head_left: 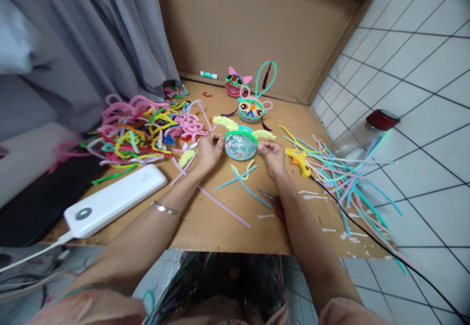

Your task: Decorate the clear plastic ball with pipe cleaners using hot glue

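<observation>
Between my hands is a clear, rounded plastic piece [240, 147] edged with green and blue pipe cleaner, with a fuzzy pale-yellow ear shape [265, 134] on either side of its top. My left hand [210, 151] pinches its left edge, and my right hand [272, 156] pinches the right edge. Just below lie blue pipe cleaners [235, 177] and a bent yellow one [245, 172]. Scissors [278, 207] rest partly behind my right forearm. Right of that hand sits a yellow glue gun [301, 162].
A pile of coloured pipe cleaners [147, 124] covers the left, behind a white power bank [115, 200]. More pipe cleaners [352, 183] spread at right near a glass bottle [358, 131]. Two decorated animal faces, one green-rimmed [251, 109], one red [235, 87], stand behind, before a cardboard wall [253, 26].
</observation>
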### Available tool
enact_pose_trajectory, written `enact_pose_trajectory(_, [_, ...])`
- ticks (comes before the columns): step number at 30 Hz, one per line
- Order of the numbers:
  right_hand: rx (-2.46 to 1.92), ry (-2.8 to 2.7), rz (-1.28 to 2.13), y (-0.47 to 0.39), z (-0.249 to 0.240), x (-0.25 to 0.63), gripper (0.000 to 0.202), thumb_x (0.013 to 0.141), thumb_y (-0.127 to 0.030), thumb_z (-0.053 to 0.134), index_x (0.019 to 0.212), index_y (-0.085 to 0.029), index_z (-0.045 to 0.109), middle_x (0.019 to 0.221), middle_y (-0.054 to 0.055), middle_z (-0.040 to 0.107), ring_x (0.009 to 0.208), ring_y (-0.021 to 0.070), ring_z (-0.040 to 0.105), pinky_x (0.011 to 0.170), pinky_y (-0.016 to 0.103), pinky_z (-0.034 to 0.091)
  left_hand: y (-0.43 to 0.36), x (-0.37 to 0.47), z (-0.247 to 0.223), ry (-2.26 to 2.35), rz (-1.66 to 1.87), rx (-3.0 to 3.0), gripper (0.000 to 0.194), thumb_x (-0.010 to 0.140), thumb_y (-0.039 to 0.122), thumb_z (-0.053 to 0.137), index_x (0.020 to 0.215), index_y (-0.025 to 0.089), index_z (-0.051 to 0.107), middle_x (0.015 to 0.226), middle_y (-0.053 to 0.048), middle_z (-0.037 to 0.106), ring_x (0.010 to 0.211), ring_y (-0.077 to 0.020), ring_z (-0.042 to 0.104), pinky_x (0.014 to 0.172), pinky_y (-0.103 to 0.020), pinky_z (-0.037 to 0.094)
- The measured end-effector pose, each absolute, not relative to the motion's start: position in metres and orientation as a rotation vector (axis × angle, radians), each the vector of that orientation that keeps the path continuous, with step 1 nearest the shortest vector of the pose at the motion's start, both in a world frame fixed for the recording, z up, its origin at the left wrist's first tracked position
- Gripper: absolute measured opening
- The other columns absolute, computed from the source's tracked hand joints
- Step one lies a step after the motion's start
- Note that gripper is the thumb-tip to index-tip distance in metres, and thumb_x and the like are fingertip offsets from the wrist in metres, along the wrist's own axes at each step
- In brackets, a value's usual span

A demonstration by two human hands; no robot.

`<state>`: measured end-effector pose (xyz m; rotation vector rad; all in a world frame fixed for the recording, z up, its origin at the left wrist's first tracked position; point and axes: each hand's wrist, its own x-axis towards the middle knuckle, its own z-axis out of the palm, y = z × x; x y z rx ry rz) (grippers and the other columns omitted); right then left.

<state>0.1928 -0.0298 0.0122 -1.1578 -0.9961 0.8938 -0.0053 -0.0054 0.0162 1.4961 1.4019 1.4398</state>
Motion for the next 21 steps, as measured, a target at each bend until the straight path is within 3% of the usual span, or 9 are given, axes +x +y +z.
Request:
enact_pose_trajectory(13, [-1.212, -0.992, 0.923, -0.03, 0.0169, 0.1939, 0.027, 0.049, -0.038, 0.08, 0.064, -0.019, 0.067, 0.063, -0.001, 0.068, 0.065, 0.0141, 0.058, 0.072, 0.031, 0.048, -0.001, -0.0052, 0.0115, 1.341, 1.437, 1.406, 0.008, 0.073, 0.019, 0.056, 0.066, 0.017, 0.059, 0.062, 0.001, 0.06, 0.061, -0.0137, 0.054, 0.064, -0.026, 0.044])
enact_pose_trajectory(21, [-1.22, -1.012, 0.914, -0.0298, 0.0133, 0.1929, 0.029, 0.052, -0.041, 0.079, 0.068, -0.019, 0.067, 0.063, -0.002, 0.066, 0.066, 0.0149, 0.059, 0.074, 0.033, 0.049, -0.0001, -0.0063, 0.0088, 1.259, 1.413, 1.257, 0.008, 0.067, 0.022, 0.058, 0.064, 0.016, 0.061, 0.058, 0.002, 0.058, 0.057, -0.0116, 0.051, 0.061, -0.025, 0.043])
